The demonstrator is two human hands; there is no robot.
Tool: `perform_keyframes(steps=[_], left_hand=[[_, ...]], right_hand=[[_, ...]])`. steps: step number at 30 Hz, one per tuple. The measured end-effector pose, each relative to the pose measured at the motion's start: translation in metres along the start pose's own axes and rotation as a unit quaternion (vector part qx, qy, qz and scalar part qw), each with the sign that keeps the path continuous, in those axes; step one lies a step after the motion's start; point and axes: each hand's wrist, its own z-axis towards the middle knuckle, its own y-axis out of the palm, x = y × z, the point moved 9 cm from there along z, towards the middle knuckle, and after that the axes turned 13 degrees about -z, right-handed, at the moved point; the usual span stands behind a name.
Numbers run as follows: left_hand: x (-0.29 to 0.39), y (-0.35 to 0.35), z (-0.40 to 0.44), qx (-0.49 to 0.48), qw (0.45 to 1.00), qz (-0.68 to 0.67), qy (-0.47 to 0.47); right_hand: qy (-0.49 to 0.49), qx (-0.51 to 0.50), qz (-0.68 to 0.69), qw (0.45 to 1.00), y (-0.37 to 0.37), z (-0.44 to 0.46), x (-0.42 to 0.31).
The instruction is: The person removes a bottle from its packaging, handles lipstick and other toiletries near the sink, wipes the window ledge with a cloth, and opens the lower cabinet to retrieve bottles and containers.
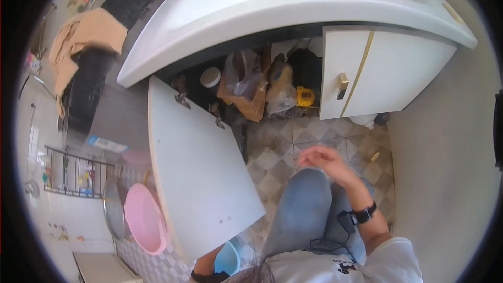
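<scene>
Above my bent knees, my right hand (320,157) has its fingers loosely extended and slightly blurred, with nothing visible in it. Behind the lower edge of the open white cabinet door (204,178), my left forearm shows beside a light blue basin (227,258); the hand itself is hidden. Inside the cabinet are a white round container (210,77), a cardboard box (251,106) with a plastic bag, a clear bag (282,97) and a yellow tape measure (305,97).
A white sink (293,8) overhangs the cabinet. The right door (390,73) is closed. A pink basin (144,219) and a wire rack (73,173) stand at the left. A small yellow piece (375,156) lies on the tiled floor near the right wall (450,152).
</scene>
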Motion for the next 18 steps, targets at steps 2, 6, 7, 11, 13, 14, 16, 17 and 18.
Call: perform_keyframes(steps=[2,6,7,11,13,14,16,17,18], left_hand=[[0.036,0.030,0.015,-0.050,0.995,-0.003,0.089],[0.150,0.089,0.078,-0.129,0.963,-0.027,0.235],[0.180,0.104,0.099,-0.189,0.975,-0.040,0.106],[0.244,0.136,0.167,-0.058,0.924,-0.255,0.278],[0.258,0.147,0.195,-0.044,0.949,-0.181,0.253],[0.267,0.151,0.203,-0.041,0.947,-0.194,0.253],[0.274,0.154,0.223,-0.026,0.974,-0.123,0.191],[0.279,0.156,0.230,-0.028,0.971,-0.126,0.202],[0.274,0.164,0.239,-0.022,0.981,-0.087,0.174]], right_hand=[[-0.004,0.004,-0.021,1.000,-0.019,-0.033,-0.005],[-0.038,0.101,-0.082,0.991,-0.077,-0.086,-0.048],[-0.043,0.133,-0.092,0.986,-0.091,-0.098,-0.059],[-0.022,0.175,-0.133,0.975,-0.124,-0.138,-0.088],[-0.005,0.160,-0.148,0.976,-0.123,-0.145,-0.111],[0.019,0.135,-0.151,0.979,-0.119,-0.147,-0.122],[0.045,0.096,-0.152,0.983,-0.111,-0.149,-0.148],[0.066,0.063,-0.140,0.986,-0.101,-0.152,-0.157],[0.059,0.079,-0.145,0.984,-0.099,-0.156,-0.171]])
